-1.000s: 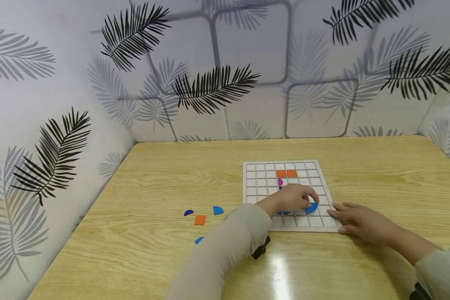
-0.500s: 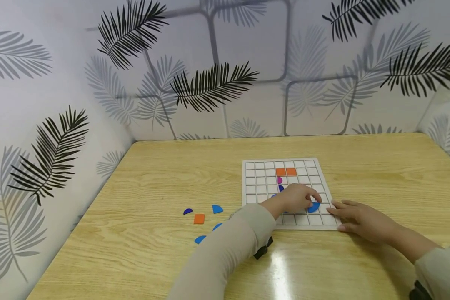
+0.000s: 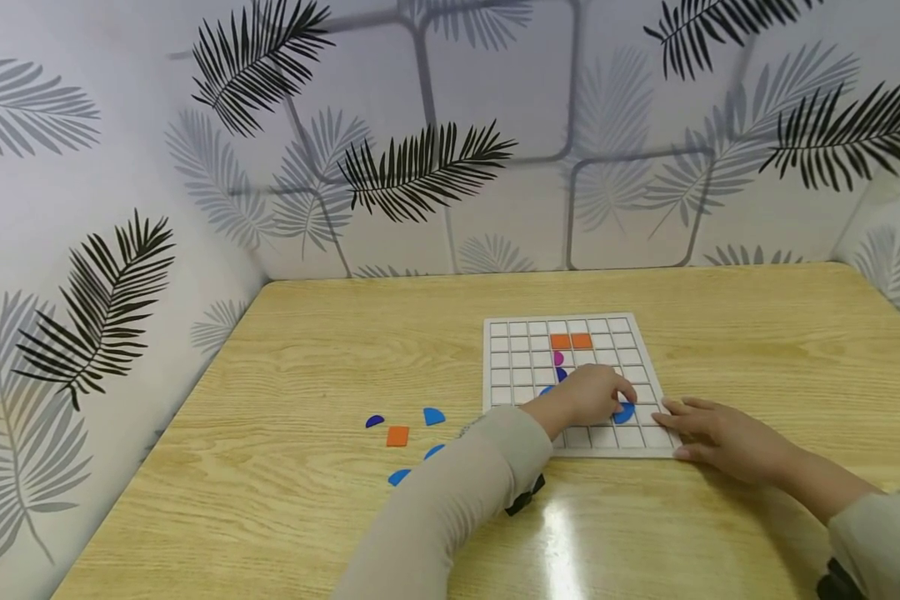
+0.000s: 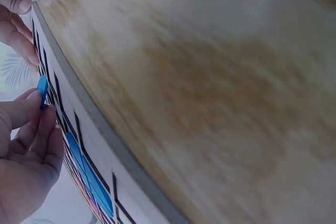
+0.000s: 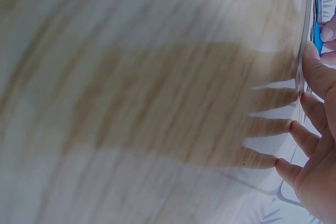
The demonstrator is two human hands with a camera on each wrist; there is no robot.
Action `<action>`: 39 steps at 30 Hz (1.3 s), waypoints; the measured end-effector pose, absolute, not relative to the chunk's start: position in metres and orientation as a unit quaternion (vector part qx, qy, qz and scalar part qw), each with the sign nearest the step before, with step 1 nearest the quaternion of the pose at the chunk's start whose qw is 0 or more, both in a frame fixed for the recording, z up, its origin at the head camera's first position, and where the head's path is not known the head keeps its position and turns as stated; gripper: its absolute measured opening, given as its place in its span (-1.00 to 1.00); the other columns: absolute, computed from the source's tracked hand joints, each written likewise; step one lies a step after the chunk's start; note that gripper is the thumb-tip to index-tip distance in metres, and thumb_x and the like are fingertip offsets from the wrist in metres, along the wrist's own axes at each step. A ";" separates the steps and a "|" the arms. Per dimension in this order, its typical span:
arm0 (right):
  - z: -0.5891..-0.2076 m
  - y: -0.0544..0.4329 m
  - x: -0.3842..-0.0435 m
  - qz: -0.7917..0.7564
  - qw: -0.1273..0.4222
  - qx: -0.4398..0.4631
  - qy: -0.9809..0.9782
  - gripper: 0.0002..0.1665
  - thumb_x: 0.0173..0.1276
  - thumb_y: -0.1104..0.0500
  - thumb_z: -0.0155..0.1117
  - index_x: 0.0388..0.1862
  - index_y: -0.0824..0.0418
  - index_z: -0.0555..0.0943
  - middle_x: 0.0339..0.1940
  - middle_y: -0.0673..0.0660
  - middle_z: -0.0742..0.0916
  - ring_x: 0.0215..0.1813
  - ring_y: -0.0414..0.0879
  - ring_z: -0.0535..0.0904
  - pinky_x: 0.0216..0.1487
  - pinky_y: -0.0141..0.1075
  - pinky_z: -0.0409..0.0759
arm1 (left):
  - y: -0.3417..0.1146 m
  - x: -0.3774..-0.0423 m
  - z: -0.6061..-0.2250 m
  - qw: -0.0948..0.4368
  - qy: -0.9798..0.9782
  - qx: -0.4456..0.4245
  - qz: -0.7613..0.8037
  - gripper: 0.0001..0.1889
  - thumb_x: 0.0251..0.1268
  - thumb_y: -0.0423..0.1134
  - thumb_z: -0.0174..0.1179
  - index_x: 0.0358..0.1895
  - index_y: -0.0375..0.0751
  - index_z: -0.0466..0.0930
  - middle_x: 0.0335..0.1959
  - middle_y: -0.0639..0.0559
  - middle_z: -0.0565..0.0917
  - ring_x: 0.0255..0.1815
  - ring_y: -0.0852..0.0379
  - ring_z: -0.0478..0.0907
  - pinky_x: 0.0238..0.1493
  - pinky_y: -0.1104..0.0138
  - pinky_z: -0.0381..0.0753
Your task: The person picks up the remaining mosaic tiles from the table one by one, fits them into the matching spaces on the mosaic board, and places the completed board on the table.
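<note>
- Left hand (image 3: 591, 393) is pinching a blue curved-edge piece (image 3: 625, 413) between thumb and fingers, over the near right part of the white grid board (image 3: 520, 342). Piece is showing nearly edge-on in the left wrist view; can't tell if it's touching the board.
- Right hand (image 3: 727, 440) is resting at the board's right edge, near the close corner: thumb touching the edge, fingers spread and relaxed, grip slack.
- On the board, two orange squares (image 3: 561, 342) are sitting side by side in the second row from the far edge. A magenta half-circle (image 3: 558, 358) is lying just below the left one, a dark blue half-circle (image 3: 562, 375) below that.
- A blue piece (image 3: 546, 390) is peeking out past the left wrist on the board; shape is mostly hidden.
- Left of the board, on the wooden table (image 3: 307, 375), loose bits are lying: dark blue piece (image 3: 375, 422), orange tile (image 3: 397, 437), blue quarter-circle (image 3: 433, 416), plus two more blue pieces (image 3: 399, 477) nearer the sleeve.
- Left sleeve (image 3: 450, 508) is blocking part of one of those, and is covering the board's near left corner.
- Leaf-print wall (image 3: 457, 225) is standing beyond the board's far side.
</note>
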State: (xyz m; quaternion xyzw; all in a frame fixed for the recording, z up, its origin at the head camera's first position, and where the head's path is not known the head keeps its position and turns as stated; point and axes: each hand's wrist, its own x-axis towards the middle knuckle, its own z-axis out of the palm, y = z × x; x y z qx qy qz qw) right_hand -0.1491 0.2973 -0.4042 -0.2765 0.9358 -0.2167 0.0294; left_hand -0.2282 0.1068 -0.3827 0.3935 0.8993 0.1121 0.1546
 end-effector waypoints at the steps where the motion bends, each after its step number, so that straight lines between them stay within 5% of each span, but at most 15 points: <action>1: -0.404 0.297 -0.149 -0.217 0.030 -0.276 0.936 -0.44 0.11 0.01 0.20 0.05 0.27 0.46 0.13 0.32 0.40 0.13 0.32 0.21 -0.01 0.11 0.20 | 0.107 -0.228 -0.383 0.151 0.900 0.395 0.107 -0.75 0.17 -0.25 0.08 -0.07 0.03 0.55 -0.28 0.20 0.57 -0.30 0.38 0.42 -0.27 0.60 0.31; 23: -0.402 0.297 -0.147 -0.215 0.033 -0.273 0.937 -0.43 0.12 0.00 0.18 0.06 0.27 0.45 0.13 0.32 0.40 0.14 0.32 0.20 -0.01 0.11 0.19 | 0.106 -0.228 -0.383 0.149 0.892 0.420 0.080 -0.73 0.20 -0.25 0.04 -0.03 0.02 0.53 -0.19 0.17 0.54 -0.23 0.35 0.40 -0.24 0.59 0.31; 39: -0.402 0.297 -0.150 -0.217 0.040 -0.269 0.937 -0.44 0.12 0.01 0.19 0.06 0.28 0.46 0.14 0.33 0.39 0.15 0.33 0.19 -0.01 0.12 0.18 | 0.085 -0.232 -0.367 0.142 0.891 0.379 0.205 -0.72 0.18 -0.19 0.07 -0.03 -0.09 0.50 -0.22 0.12 0.53 -0.25 0.32 0.41 -0.31 0.58 0.34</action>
